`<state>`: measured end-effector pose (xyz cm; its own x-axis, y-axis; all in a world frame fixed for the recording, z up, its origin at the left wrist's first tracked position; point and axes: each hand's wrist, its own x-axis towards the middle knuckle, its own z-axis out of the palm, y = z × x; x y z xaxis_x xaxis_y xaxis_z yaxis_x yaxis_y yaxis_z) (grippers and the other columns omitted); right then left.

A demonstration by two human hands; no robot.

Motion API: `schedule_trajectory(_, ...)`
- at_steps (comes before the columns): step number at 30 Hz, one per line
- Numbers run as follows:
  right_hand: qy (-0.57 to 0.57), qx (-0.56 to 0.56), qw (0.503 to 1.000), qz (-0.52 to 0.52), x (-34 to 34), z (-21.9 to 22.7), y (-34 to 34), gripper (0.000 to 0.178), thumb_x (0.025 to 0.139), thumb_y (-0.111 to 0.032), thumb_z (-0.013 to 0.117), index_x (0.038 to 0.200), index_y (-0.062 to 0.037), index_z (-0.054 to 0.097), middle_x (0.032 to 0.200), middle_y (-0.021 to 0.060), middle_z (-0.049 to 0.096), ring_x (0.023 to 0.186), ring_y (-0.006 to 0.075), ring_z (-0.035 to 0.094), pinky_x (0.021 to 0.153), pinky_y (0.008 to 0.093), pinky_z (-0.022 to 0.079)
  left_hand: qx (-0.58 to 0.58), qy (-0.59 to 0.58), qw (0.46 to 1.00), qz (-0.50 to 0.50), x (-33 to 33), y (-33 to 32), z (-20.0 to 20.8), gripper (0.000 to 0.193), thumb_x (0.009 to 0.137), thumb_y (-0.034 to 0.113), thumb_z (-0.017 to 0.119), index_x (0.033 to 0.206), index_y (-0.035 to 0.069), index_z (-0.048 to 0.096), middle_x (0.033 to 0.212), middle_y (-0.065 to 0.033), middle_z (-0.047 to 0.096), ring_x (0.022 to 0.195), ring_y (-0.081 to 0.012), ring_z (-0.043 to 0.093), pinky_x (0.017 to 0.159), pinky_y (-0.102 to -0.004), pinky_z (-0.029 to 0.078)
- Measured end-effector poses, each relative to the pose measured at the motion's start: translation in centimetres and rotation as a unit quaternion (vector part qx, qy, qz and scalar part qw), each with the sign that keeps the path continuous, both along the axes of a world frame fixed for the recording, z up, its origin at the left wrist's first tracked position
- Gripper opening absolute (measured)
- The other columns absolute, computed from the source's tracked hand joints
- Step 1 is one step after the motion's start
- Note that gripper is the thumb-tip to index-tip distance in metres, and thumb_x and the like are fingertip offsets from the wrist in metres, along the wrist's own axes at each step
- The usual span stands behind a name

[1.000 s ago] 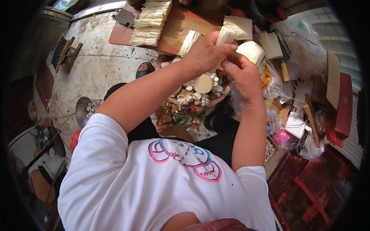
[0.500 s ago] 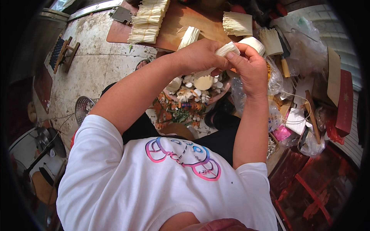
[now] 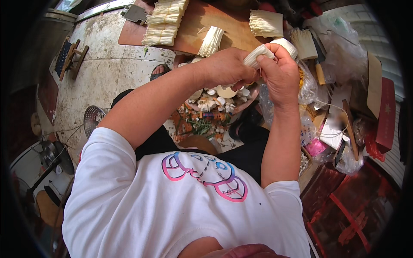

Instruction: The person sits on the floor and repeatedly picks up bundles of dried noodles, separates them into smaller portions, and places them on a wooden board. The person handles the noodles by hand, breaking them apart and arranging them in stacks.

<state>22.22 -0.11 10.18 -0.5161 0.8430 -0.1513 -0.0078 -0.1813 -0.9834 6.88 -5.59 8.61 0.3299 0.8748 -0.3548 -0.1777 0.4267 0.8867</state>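
Both hands hold one pale bundle of enoki mushrooms [image 3: 259,56] above the near edge of the board. My left hand [image 3: 226,68] is curled round its left end, and part of the bundle is hidden by the fingers. My right hand [image 3: 282,77] pinches the other end between thumb and fingers. Just left of it on the wooden board [image 3: 232,21], a loose enoki bundle [image 3: 211,41] lies tilted. A thick white enoki piece [image 3: 285,47] shows behind my right fingers. Below the hands is a tub of trimmed mushroom bases [image 3: 219,103], partly covered by my left hand.
Stacked, banded enoki bundles [image 3: 165,23] lie at the board's far left, and another bundle [image 3: 266,23] at its right. A cleaver with a wooden handle [image 3: 319,73] stands beside plastic bags [image 3: 340,43]. A metal colander [image 3: 93,119] and a small stool [image 3: 72,60] are on the left.
The held enoki bundle has turned and moved slightly down and right, with my right thumb now lying along it. My left hand has shifted slightly right, uncovering more of the loose bundle on the board.
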Motion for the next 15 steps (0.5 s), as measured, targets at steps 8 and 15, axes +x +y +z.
schedule_trajectory(8, -0.018, 0.034, 0.999, -0.035, -0.6, -0.24, -0.67, 0.02, 0.083, -0.011, 0.06, 0.099, -0.0006, 0.063, 0.084, -0.001, 0.062, 0.072, 0.0046, 0.054, 0.064, 0.0209, 0.047, -0.025, -0.023, 0.999, 0.025, 0.3, -0.14, 0.04, 0.01, 0.079, 0.009, 0.063, 0.083, 0.001, 0.06, 0.067, -0.0041, 0.056, 0.05, -0.0115, 0.051, 0.048, -0.0254, 0.041)
schedule_trajectory(15, -0.036, 0.067, 0.996, -0.038, -0.73, -0.15, -0.55, 0.019, 0.084, -0.01, 0.061, 0.1, -0.0006, 0.065, 0.084, -0.0006, 0.063, 0.072, 0.0046, 0.055, 0.063, 0.0212, 0.047, -0.012, -0.021, 0.999, 0.037, 0.26, -0.06, -0.37, 0.013, 0.078, 0.009, 0.068, 0.086, 0.002, 0.062, 0.07, -0.0042, 0.06, 0.05, -0.0107, 0.05, 0.047, -0.0244, 0.04)
